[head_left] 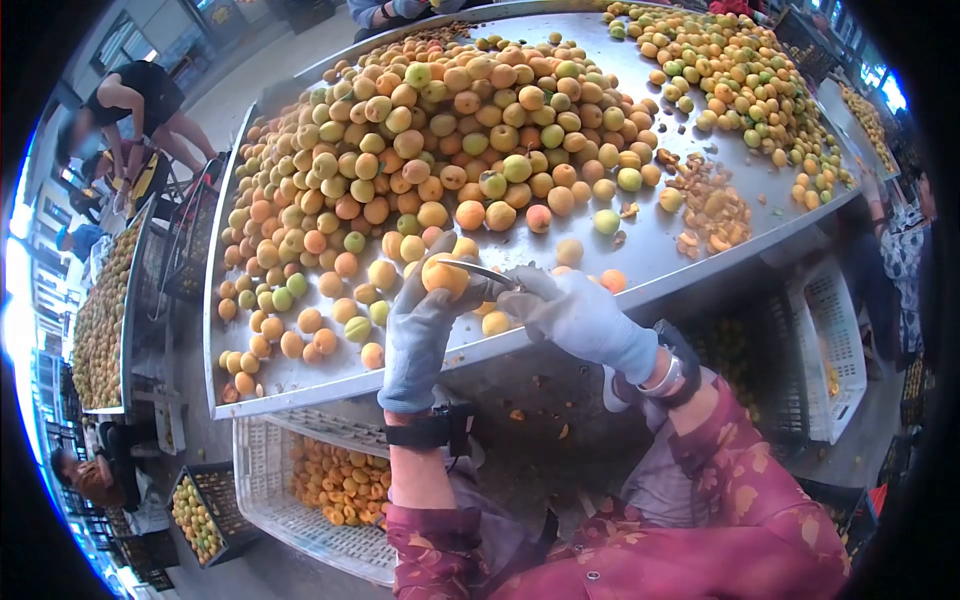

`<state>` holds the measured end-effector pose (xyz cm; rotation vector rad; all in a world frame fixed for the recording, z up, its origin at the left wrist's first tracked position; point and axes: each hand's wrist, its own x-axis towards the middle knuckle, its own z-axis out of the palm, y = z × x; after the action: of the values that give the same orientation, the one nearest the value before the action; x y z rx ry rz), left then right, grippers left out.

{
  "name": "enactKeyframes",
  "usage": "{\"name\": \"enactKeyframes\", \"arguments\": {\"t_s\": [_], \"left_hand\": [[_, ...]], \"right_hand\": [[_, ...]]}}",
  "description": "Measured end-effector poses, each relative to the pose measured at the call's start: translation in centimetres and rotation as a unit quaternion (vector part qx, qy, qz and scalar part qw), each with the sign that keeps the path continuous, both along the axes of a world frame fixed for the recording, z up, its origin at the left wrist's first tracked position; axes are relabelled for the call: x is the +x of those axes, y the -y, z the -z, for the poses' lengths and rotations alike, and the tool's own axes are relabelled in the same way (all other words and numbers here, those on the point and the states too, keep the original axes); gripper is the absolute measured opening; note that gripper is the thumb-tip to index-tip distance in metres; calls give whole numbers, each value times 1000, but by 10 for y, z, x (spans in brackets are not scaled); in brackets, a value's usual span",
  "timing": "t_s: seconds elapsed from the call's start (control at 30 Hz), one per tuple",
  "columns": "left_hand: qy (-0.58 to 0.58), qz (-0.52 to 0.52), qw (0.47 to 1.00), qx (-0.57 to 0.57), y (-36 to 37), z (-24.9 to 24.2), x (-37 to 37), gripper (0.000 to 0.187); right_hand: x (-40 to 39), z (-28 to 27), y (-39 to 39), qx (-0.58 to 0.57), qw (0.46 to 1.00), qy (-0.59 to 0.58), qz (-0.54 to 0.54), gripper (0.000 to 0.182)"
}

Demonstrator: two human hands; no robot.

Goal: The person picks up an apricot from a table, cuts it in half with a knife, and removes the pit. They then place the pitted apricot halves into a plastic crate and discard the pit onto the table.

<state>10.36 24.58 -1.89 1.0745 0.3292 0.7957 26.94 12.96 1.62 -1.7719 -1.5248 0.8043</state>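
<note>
My left hand (pixel 420 325), in a grey-blue work glove, grips a ripe orange-yellow apricot (pixel 445 278) near the table's front edge. In my gloved right hand (pixel 570 315) is a small knife (pixel 480 268) with a curved blade, its tip reaching the top of that apricot. A large heap of apricots (pixel 430 130), yellow, orange and some green, covers the metal table (pixel 610 252) just beyond my hands. Several loose apricots lie around my left hand.
Below the table's left side, a white crate (pixel 262 480) holds halved apricots (pixel 335 482). A second heap (pixel 740 80) and a pile of pits and scraps (pixel 710 205) are at the right. Another white crate (pixel 835 340) stands right. A person (pixel 140 105) bends over at the left.
</note>
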Motion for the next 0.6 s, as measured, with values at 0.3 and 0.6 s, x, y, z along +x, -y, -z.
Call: {"name": "enactKeyframes", "arguments": {"t_s": [0.3,0.6], "left_hand": [[-4,-20,1000,21,1,-4,-1,69],[-46,-49,996,59,2,1,-1,60]], "right_hand": [[-11,0,1,49,996,67,22,34],[-8,3,5,79,979,185,-18,26]]}}
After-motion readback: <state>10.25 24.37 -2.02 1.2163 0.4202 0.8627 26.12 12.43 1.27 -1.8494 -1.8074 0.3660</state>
